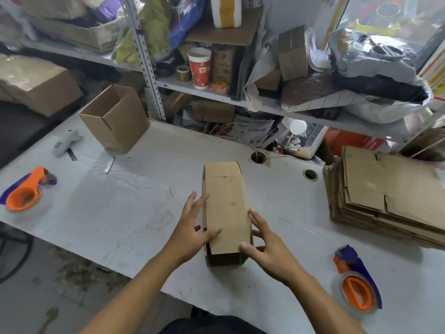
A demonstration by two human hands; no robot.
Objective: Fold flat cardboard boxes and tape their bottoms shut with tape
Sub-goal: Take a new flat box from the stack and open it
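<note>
Box centre frame, both hands on it.
My left hand (192, 229) and right hand (266, 247), fingers spread, press the matte rectangular cardboard box (226, 208).

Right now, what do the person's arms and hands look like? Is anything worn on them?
Both forearms are bare up to the picture's edge, with no sleeves visible. The left hand and the right hand wear no gloves. I see no rings, watch or bracelet on either wrist. Nails look short and unpainted.

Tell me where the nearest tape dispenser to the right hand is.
The tape dispenser lies on the table's near right edge, just right of the right hand, below the flat cardboard stack.
</note>
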